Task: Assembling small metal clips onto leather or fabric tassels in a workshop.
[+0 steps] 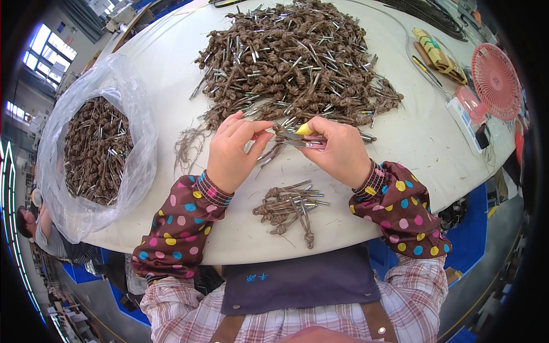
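White table (412, 146): fills much of our view. Heap of brown knotted cords with metal tips (286, 57): 12 o'clock. Clear plastic bag (140, 120), filled with similar pieces: 9 o'clock. Pink fan (496, 80): 2 o'clock. Small group of cords (286, 201): 6 o'clock. Left hand (233, 150): thumb and forefinger narrowed, seemingly pinching our final entry. Right hand (343, 150): closed round snips (295, 137), blades toward 9 o'clock. Single knotted cord (278, 129): between left fingertips and blades, just below the heap. We judge a slip could nick a fingertip or the knot, blades lying so near both. Its long axis and pointing we cannot tell; fingers and blades cover it.
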`<move>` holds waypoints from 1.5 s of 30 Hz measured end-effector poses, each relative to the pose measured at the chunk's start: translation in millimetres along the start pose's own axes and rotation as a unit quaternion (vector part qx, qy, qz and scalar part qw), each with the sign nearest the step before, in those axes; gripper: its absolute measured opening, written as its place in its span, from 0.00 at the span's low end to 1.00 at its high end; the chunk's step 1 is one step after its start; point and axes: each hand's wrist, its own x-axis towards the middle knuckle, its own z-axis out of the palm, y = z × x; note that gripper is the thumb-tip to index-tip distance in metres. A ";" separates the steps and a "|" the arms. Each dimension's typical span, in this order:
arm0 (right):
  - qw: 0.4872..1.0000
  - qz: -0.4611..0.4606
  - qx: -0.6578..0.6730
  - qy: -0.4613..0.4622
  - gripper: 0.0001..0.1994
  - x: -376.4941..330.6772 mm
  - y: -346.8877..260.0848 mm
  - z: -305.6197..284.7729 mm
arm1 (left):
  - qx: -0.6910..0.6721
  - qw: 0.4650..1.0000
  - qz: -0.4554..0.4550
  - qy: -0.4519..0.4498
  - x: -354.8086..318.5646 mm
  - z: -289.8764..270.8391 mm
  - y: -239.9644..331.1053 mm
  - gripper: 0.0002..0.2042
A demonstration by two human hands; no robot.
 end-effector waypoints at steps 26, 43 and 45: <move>0.970 0.095 0.218 -0.053 0.11 0.2 5.6 8.8 | -0.159 0.985 -0.072 0.016 -1.0 -4.4 11.5 0.04; 0.993 0.009 0.117 -0.021 0.18 -3.4 -4.6 2.8 | -0.092 0.995 0.032 -0.024 -7.1 -0.3 -0.5 0.05; 0.998 -0.039 0.053 0.017 0.17 0.6 -1.8 -1.3 | -0.094 0.995 0.032 -0.020 -8.0 0.5 -0.2 0.05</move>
